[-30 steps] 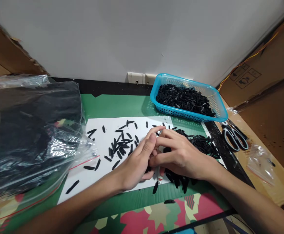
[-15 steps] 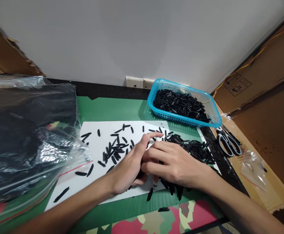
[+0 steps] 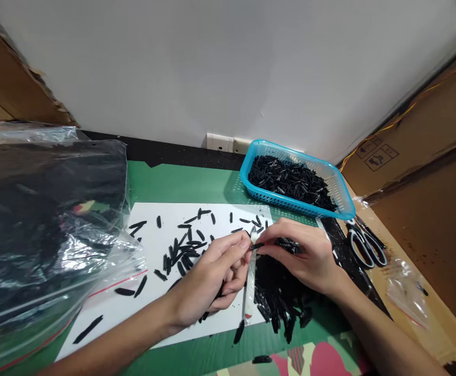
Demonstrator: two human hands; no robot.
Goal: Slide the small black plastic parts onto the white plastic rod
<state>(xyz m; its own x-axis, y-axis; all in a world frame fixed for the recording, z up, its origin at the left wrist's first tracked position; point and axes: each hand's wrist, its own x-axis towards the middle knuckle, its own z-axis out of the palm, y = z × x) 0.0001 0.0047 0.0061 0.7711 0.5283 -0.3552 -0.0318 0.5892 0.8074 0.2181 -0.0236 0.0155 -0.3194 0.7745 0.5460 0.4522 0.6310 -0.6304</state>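
Observation:
A small black strip is pinched between the thumb and fingertips of my left hand and those of my right hand. The other left fingers curl inward, with something dark showing under them that I cannot make out. Just below the strip, a slim white stick-like tool with a reddish end lies on the white paper. Scattered strips rest on the paper to the left. A dense pile of the same strips lies under and beside my right hand.
A blue plastic basket full of black strips stands by the wall. To its right are scissors and a small clear bag on cardboard. A large zip bag of dark material covers the left side of the green table.
My hands, close together over the paper before, have drawn apart, the right one moving right. The strip between my fingertips and the white tool below now show. The view has shifted slightly.

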